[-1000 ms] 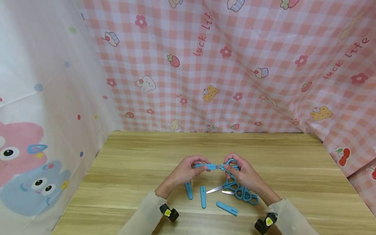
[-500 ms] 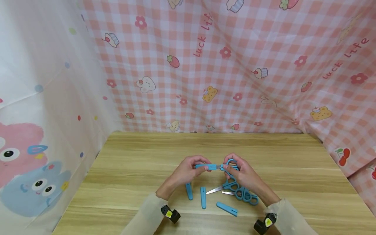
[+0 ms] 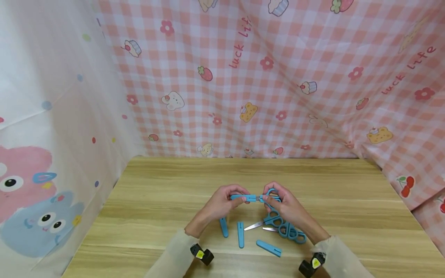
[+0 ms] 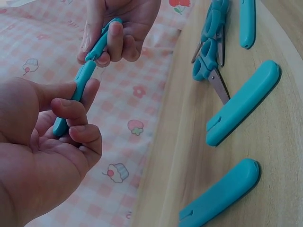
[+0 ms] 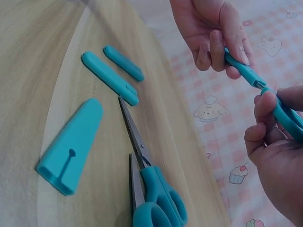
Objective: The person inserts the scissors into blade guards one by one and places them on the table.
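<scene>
A pink checked cloth (image 3: 222, 85) hangs across the far side and round to the right, with a white patterned cloth (image 3: 55, 88) on the left. Below them lies the wooden table (image 3: 167, 177). Over its middle, the left hand (image 3: 219, 201) pinches a blue cover between thumb and curled fingers, and the right hand (image 3: 287, 202) is clamped on the handles of the held scissors (image 5: 287, 119); the two hands face each other, just apart, probably so that blades and cover run along one straight line. The right grip sits close to the blade end of the handles, likely for control and to keep the fingertips off the metal. Loose scissors (image 5: 158, 185) lie just near of the right hand, overlapping, so I cannot count them surely. Their tips point left, toward the loose covers: a left cover (image 3: 223, 227), a middle cover (image 3: 240, 234) and a near cover (image 3: 269, 248). The held cover (image 3: 249, 197) has its slotted mouth turned right toward the handles, with a sliver of blade (image 3: 258, 198) showing between.
</scene>
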`<state>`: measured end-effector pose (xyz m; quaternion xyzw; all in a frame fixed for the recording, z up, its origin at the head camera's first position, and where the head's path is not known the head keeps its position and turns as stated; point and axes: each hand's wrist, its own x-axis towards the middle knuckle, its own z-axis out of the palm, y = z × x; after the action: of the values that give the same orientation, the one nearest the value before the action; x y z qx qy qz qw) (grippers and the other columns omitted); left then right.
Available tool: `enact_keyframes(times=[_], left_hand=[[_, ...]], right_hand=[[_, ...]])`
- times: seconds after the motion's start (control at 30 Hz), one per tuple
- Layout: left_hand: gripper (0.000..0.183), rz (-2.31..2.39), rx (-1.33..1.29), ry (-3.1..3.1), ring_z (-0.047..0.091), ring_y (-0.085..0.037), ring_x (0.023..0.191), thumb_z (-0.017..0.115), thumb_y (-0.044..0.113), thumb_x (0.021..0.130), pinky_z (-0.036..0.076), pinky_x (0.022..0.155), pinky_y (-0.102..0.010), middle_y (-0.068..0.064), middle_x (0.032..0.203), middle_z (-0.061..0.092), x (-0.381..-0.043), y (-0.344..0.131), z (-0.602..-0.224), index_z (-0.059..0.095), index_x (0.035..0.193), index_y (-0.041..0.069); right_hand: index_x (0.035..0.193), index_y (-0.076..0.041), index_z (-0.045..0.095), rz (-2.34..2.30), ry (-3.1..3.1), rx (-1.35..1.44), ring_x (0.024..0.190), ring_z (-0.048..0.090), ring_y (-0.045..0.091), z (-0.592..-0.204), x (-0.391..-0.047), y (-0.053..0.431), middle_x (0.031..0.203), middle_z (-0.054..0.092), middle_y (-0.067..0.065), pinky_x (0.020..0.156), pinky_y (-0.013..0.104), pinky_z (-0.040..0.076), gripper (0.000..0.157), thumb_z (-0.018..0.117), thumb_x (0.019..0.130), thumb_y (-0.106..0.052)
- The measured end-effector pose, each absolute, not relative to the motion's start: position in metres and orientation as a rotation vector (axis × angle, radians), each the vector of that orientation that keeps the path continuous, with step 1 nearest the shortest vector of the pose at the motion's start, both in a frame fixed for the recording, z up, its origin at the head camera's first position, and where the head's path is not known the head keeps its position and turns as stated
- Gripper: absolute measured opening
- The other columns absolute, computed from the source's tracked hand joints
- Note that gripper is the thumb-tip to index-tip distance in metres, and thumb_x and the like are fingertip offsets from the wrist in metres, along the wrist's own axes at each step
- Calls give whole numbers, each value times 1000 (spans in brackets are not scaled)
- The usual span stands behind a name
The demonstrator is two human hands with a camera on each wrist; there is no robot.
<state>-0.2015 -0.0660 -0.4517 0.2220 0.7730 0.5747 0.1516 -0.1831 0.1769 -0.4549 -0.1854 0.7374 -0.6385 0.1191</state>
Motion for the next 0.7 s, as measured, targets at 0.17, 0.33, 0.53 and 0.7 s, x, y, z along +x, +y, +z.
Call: enact_keyframes(times=[0.17,0.33,0.53,0.7], left_hand=[[16,1662,633,2200,37,-13,55,60,14,100,31,49,-20,-16,102,73,-202,-67,-452,69,112,13],[16,1651,632,2212,41,-11,58,60,14,99,34,52,-20,-8,98,74,-201,-67,-453,69,112,13],[17,1638,644,2212,43,-11,62,58,13,101,37,56,-20,-8,98,73,-200,-68,-453,68,114,12],[19,1629,651,2195,46,-11,67,55,12,101,39,60,-21,-11,100,72,-200,-70,-453,68,115,13]], right_hand=[[112,-4,48,-1811,2154,-570,68,56,24,-454,-184,181,78,56,13,58,29,44,17,51,104,-18],[115,-4,46,-1751,2163,-560,73,59,32,-452,-184,183,84,58,23,59,28,45,18,49,105,-19],[116,-3,46,-1721,2170,-533,73,60,21,-451,-184,183,85,57,15,63,31,49,19,49,105,-19],[116,-4,47,-1721,2179,-540,72,59,21,-451,-183,185,84,57,13,64,34,50,19,50,105,-19]])
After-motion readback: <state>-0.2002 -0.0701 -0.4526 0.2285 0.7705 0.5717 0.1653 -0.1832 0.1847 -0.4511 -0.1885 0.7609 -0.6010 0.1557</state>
